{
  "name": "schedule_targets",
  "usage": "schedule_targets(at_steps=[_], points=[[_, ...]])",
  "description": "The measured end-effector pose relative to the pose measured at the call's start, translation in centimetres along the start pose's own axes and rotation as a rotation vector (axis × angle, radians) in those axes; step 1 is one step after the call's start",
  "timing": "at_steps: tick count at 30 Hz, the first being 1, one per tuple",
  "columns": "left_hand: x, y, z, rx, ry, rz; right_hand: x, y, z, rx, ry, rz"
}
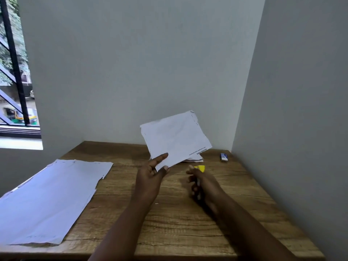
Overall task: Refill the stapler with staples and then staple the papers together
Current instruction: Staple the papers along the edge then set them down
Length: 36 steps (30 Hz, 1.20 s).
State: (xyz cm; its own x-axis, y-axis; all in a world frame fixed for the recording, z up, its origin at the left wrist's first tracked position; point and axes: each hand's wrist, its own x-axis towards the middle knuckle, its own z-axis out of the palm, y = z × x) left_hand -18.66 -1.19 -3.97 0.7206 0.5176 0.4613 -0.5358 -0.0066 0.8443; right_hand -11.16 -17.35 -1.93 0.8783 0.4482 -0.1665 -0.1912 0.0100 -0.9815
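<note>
My left hand (150, 174) pinches the lower corner of a small white paper bundle (175, 138) and holds it tilted up above the table. My right hand (197, 183) is curled round a yellow stapler (201, 168), of which only the front tip shows past my fingers. The stapler sits just right of and below the held papers, apart from them. A few more white sheets (194, 158) lie on the table behind the held bundle, mostly hidden by it. A small blue and white staple box (224, 156) lies at the far right of the table.
A large stack of white sheets (49, 202) lies on the left of the wooden table (169, 223). Grey walls close in at the back and the right. A barred window (15, 72) is at the left.
</note>
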Motion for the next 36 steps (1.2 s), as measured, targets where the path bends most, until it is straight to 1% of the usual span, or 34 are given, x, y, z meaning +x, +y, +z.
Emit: schedule_targets(at_steps=[2, 4, 7, 9, 13, 18, 21, 24, 30, 36], points=[[0.0, 0.0, 0.0, 0.037, -0.019, 0.029, -0.4, 1.0, 2.1, 0.016, -0.164, -0.042], [-0.1, 0.1, 0.0, 0.033, -0.045, 0.037, -0.7, 1.2, 3.5, 0.070, -0.265, -0.040], [-0.2, 0.2, 0.0, 0.041, -0.097, 0.009, -0.8, 1.3, 4.1, 0.093, -0.354, -0.044], [-0.2, 0.1, 0.0, 0.068, -0.118, -0.019, -0.8, 1.5, 4.1, 0.099, -0.377, -0.087], [-0.2, 0.1, 0.1, 0.138, -0.119, -0.021, -0.8, 1.9, 3.9, 0.194, -0.356, -0.198], [-0.5, 0.4, 0.1, 0.188, -0.118, 0.003, -0.7, 2.1, 3.2, 0.129, -0.360, -0.240], [-0.5, 0.2, 0.2, 0.191, -0.124, -0.003, -0.7, 2.0, 3.0, 0.136, -0.339, -0.269], [-0.4, -0.1, 0.2, 0.172, -0.135, -0.023, -0.5, 2.0, 2.9, 0.172, -0.318, -0.284], [-0.2, -0.4, 0.3, 0.213, -0.173, -0.021, -0.2, 2.2, 2.9, 0.132, -0.224, -0.261], [-0.3, -0.4, 0.2, 0.223, -0.176, -0.053, -0.1, 2.2, 3.1, 0.164, -0.207, -0.249]])
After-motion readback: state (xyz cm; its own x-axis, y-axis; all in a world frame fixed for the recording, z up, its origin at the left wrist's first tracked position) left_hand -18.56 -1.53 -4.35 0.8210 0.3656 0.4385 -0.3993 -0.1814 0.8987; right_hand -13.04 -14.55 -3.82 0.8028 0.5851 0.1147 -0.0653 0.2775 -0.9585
